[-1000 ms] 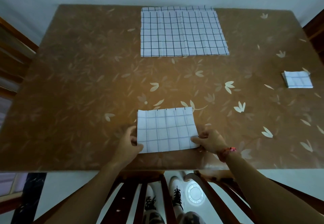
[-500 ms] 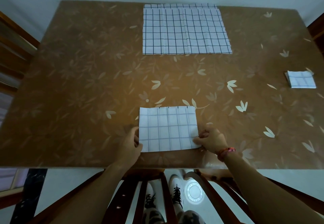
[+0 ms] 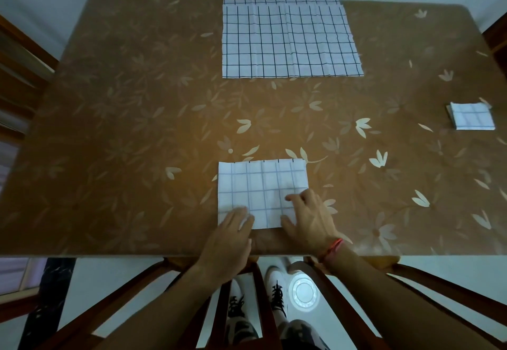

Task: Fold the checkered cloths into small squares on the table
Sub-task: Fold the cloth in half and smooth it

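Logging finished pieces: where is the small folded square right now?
In the head view, the small folded square lies near the table's right edge, apart from both hands and the other cloths.

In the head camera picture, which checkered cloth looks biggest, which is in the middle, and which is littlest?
1. The spread-out cloth at the far edge looks biggest, though farthest away.
2. The half-folded cloth under the left hand and right hand.
3. The folded square on the right looks littlest.
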Demonstrator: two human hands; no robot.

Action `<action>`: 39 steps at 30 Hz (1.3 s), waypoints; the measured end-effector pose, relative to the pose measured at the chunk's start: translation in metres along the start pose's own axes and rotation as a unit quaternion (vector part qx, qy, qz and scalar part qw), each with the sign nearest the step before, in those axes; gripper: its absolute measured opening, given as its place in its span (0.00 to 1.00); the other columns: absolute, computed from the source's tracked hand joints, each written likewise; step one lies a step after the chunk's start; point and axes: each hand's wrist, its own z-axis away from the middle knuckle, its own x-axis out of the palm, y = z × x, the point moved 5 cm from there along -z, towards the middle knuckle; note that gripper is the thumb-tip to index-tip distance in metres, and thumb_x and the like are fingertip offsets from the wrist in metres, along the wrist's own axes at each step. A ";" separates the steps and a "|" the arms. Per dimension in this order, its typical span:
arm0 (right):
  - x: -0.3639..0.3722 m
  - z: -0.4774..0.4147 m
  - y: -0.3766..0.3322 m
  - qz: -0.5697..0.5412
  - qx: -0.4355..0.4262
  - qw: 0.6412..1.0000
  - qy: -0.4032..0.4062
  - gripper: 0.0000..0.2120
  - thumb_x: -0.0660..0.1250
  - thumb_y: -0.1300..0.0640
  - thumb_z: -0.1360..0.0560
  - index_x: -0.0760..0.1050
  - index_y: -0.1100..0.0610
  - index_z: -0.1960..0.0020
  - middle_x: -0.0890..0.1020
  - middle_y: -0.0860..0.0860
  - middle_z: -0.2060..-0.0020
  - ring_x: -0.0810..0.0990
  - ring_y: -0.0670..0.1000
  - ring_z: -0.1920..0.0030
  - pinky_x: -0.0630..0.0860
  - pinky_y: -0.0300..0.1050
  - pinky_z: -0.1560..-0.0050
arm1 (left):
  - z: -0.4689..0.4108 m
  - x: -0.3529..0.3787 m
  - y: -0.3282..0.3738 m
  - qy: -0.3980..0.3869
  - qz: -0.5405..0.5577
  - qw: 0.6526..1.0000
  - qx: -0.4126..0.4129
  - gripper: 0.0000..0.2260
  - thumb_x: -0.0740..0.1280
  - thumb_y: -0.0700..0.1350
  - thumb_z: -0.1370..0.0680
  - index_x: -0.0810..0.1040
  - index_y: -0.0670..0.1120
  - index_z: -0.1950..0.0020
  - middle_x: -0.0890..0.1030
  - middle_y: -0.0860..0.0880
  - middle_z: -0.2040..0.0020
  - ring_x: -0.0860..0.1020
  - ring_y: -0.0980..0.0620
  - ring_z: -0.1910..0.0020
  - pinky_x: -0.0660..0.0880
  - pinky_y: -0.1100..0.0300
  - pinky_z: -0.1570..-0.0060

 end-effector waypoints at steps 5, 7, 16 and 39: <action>0.031 0.034 -0.046 0.051 -0.146 0.984 -0.085 0.32 0.50 0.45 0.26 0.62 0.64 0.28 0.64 0.64 0.27 0.61 0.63 0.26 0.66 0.58 0.29 | 0.010 0.024 0.008 -0.059 -0.066 0.996 0.016 0.27 0.60 0.46 0.23 0.64 0.36 0.26 0.64 0.37 0.26 0.60 0.41 0.25 0.64 0.46 0.29; 0.045 0.043 -0.053 0.077 -0.183 0.973 -0.118 0.37 0.47 0.43 0.25 0.54 0.65 0.23 0.56 0.63 0.24 0.54 0.61 0.23 0.60 0.58 0.26 | 0.012 0.028 0.009 -0.067 -0.077 0.995 0.021 0.29 0.61 0.47 0.24 0.60 0.37 0.25 0.63 0.38 0.25 0.59 0.42 0.24 0.61 0.46 0.28; 0.064 0.050 -0.052 0.110 -0.167 0.969 -0.146 0.37 0.54 0.39 0.21 0.56 0.66 0.24 0.57 0.64 0.25 0.56 0.61 0.24 0.67 0.59 0.31 | 0.023 0.034 -0.002 -0.084 -0.105 0.991 -0.012 0.29 0.51 0.52 0.21 0.58 0.37 0.24 0.61 0.38 0.24 0.58 0.42 0.24 0.64 0.44 0.30; 0.038 0.075 0.020 0.177 -0.004 0.968 -0.176 0.42 0.51 0.35 0.26 0.63 0.69 0.28 0.63 0.66 0.28 0.65 0.65 0.29 0.65 0.58 0.34 | 0.052 0.025 -0.025 -0.114 -0.123 0.979 -0.112 0.30 0.49 0.55 0.21 0.61 0.38 0.25 0.60 0.41 0.23 0.58 0.45 0.24 0.59 0.47 0.30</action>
